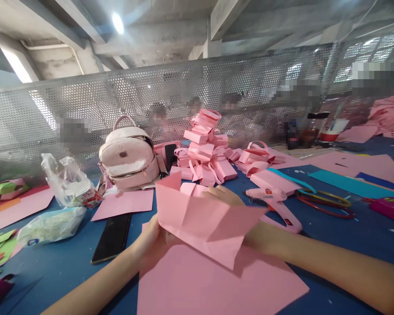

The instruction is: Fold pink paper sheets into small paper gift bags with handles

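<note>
A creased sheet of pink paper [203, 218], its sides folded up, is held above the table in the middle of the view. My left hand [156, 236] grips its lower left edge, with most of the fingers hidden beneath and behind it. My right hand [225, 196] reaches behind the paper, knuckles showing over its top edge and fingers bent against it. Below both hands lies a flat pink sheet [216, 288]. Just right of my right hand, a pink glue gun [276, 203] rests on its side.
A heap of pink paper baskets [202, 151] stands beyond my hands. Left of it are a pale backpack [129, 153], a black phone [111, 236] and plastic bags [54, 225]. Drinks [315, 127] and blue strips [341, 183] lie to the right. A perforated metal partition [95, 96] runs behind.
</note>
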Demonstrator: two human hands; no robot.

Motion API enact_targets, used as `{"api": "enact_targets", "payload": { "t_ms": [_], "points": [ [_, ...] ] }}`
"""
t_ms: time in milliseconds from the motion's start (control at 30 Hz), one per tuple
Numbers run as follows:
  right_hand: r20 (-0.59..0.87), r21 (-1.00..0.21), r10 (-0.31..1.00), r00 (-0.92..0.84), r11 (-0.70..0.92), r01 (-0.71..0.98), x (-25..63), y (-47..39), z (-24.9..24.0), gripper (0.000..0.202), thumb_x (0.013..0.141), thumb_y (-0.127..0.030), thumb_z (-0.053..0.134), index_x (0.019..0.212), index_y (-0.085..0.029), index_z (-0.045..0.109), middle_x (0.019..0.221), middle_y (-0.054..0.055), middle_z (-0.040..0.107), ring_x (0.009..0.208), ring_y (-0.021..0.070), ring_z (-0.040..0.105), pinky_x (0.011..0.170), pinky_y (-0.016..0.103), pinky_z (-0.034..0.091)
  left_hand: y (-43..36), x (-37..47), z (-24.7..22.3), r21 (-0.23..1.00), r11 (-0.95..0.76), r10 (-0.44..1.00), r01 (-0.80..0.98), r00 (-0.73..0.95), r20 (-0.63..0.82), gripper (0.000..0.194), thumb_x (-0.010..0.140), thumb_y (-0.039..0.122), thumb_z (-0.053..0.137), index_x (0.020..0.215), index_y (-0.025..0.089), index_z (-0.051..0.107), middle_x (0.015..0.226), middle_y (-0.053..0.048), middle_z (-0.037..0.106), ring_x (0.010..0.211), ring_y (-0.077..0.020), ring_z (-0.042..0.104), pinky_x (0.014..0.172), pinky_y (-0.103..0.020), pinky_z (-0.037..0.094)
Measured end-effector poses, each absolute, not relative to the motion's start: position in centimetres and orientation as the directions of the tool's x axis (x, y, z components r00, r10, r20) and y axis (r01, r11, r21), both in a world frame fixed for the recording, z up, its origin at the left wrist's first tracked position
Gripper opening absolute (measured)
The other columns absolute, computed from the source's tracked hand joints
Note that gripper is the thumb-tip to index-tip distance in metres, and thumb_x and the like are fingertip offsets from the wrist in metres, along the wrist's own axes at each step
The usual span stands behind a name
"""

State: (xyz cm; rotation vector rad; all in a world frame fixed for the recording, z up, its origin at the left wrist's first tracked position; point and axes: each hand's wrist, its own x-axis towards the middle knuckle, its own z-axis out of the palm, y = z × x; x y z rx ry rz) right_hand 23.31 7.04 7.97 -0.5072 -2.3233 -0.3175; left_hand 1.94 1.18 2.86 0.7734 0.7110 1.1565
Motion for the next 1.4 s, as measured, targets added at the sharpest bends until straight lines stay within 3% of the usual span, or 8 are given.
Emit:
{"api": "enact_targets", "payload": {
  "t_ms": [167, 300, 500, 667, 800, 1067, 1233, 1400],
  "points": [
    [0.76, 0.11, 0.156, -0.631, 0.926, 0.361, 23.9, 5.4, 10.2, 0.026, 0.099, -0.02, 0.039, 0.089, -0.02, 0.063, 0.082, 0.005, 0.063, 0.075, 0.021, 0.051, 0.069, 0.036, 0.037, 1.3, 0.8, 3.5, 0.926, 0.199, 0.964, -0.321, 0.237, -0.125, 0.024, 0.084, 0.033, 0.069, 0.072, 0.013, 0.066, 0.07, -0.002, 0.065, 0.068, -0.0157, 0.059, 0.07, -0.028, 0.051],
    [0.815, -0.06, 0.226, -0.534, 0.949, 0.311, 24.3, 4.9, 11.9, 0.014, 0.096, -0.016, 0.044, 0.095, -0.019, 0.058, 0.091, 0.006, 0.066, 0.085, 0.0215, 0.055, 0.079, 0.038, 0.043, 0.9, 0.5, 4.5, 0.979, 0.136, 0.981, -0.15, 0.158, -0.112, 0.025, 0.086, 0.038, 0.066, 0.071, 0.017, 0.064, 0.068, 0.002, 0.058, 0.067, -0.0146, 0.055, 0.064, -0.024, 0.045],
    [0.686, -0.179, 0.318, -0.655, 0.945, 0.272, 24.8, 4.7, 15.0, 0.017, 0.096, -0.017, 0.053, 0.109, -0.021, 0.062, 0.108, 0.005, 0.068, 0.104, 0.0214, 0.058, 0.094, 0.037, 0.042, -0.8, 0.7, 7.5, 0.995, 0.012, 0.985, 0.098, 0.171, -0.028, 0.034, 0.084, 0.045, 0.067, 0.065, 0.017, 0.064, 0.06, 0.003, 0.052, 0.065, -0.0157, 0.049, 0.06, -0.023, 0.039],
    [0.458, -0.126, 0.305, -0.835, 0.952, 0.279, 23.5, 4.1, 17.4, 0.007, 0.092, -0.019, 0.065, 0.094, -0.021, 0.072, 0.101, 0.001, 0.07, 0.096, 0.0185, 0.061, 0.086, 0.034, 0.042, -2.1, 1.3, 9.3, 0.966, -0.069, 0.981, 0.25, 0.191, 0.021, 0.04, 0.086, 0.052, 0.061, 0.065, 0.018, 0.061, 0.061, 0.003, 0.049, 0.067, -0.0155, 0.045, 0.061, -0.023, 0.039],
    [0.303, -0.064, 0.351, -0.886, 0.935, 0.348, 21.9, 3.8, 17.9, 0.01, 0.089, -0.026, 0.071, 0.084, -0.018, 0.074, 0.087, 0.001, 0.07, 0.09, 0.0198, 0.06, 0.079, 0.034, 0.041, -2.5, 1.6, 9.6, 0.844, -0.183, 0.968, 0.503, 0.24, 0.067, 0.05, 0.092, 0.058, 0.044, 0.067, 0.017, 0.058, 0.064, 0.002, 0.048, 0.069, -0.0158, 0.046, 0.062, -0.024, 0.042],
    [0.15, -0.271, 0.431, -0.89, 0.884, 0.382, 21.3, 5.0, 18.3, 0.011, 0.087, -0.021, 0.068, 0.076, -0.02, 0.07, 0.082, -0.002, 0.071, 0.08, 0.0161, 0.061, 0.066, 0.028, 0.037, -2.9, 1.8, 9.8, 0.809, -0.2, 0.978, 0.553, 0.164, 0.13, 0.054, 0.092, 0.062, 0.04, 0.078, 0.017, 0.066, 0.081, -0.004, 0.062, 0.079, -0.0192, 0.054, 0.074, -0.027, 0.048],
    [0.284, -0.124, 0.367, -0.886, 0.93, 0.346, 21.0, 5.0, 19.5, 0.014, 0.088, -0.017, 0.068, 0.074, -0.019, 0.069, 0.08, -0.002, 0.07, 0.08, 0.0166, 0.059, 0.073, 0.029, 0.037, -3.1, 1.9, 10.8, 0.881, -0.285, 0.952, 0.378, 0.219, 0.215, 0.049, 0.096, 0.058, 0.045, 0.096, 0.017, 0.072, 0.082, -0.002, 0.063, 0.079, -0.017, 0.056, 0.071, -0.024, 0.05],
    [0.396, 0.271, 0.148, -0.906, 0.924, 0.27, 20.4, 4.0, 20.5, 0.018, 0.093, -0.022, 0.065, 0.077, -0.017, 0.07, 0.082, 0.002, 0.068, 0.082, 0.0192, 0.054, 0.082, 0.034, 0.035, -3.4, 1.9, 10.6, 0.806, -0.409, 0.912, 0.428, 0.169, 0.373, 0.04, 0.101, 0.049, 0.043, 0.107, 0.022, 0.072, 0.086, -0.001, 0.068, 0.079, -0.017, 0.06, 0.071, -0.025, 0.052]
  ]
}}
